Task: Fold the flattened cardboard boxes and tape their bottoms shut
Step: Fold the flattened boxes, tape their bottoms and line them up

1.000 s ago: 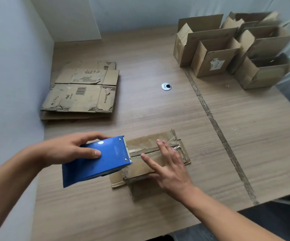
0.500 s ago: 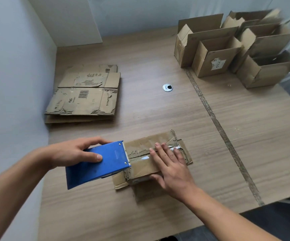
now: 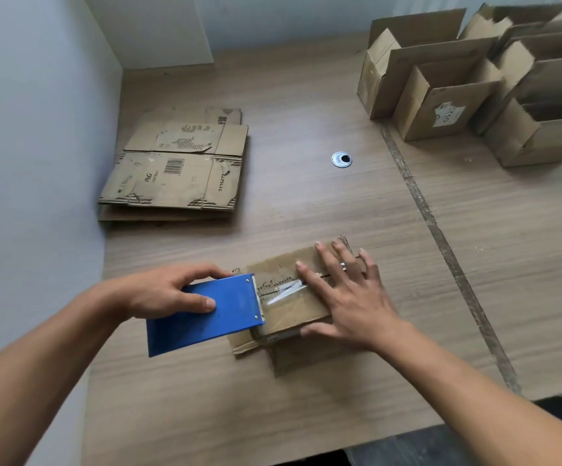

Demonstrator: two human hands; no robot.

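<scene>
A small brown cardboard box (image 3: 286, 317) stands bottom-up on the table near the front edge. A strip of clear tape (image 3: 283, 290) runs along its closed flap seam. My left hand (image 3: 168, 290) grips a blue tape dispenser (image 3: 205, 314) at the box's left end, its toothed edge against the tape. My right hand (image 3: 343, 297) lies flat on the box's right half, fingers straight and spread, pressing the flaps down.
A stack of flattened cardboard boxes (image 3: 175, 169) lies at the left by the wall. Several folded open boxes (image 3: 474, 82) stand at the far right. A metal cable grommet (image 3: 341, 159) sits mid-table. A dark seam (image 3: 441, 237) crosses the wooden table (image 3: 306, 408).
The dispenser has slid a little left along the seam, leaving more tape on the box. My right hand moved up and right over the flaps and flattened.
</scene>
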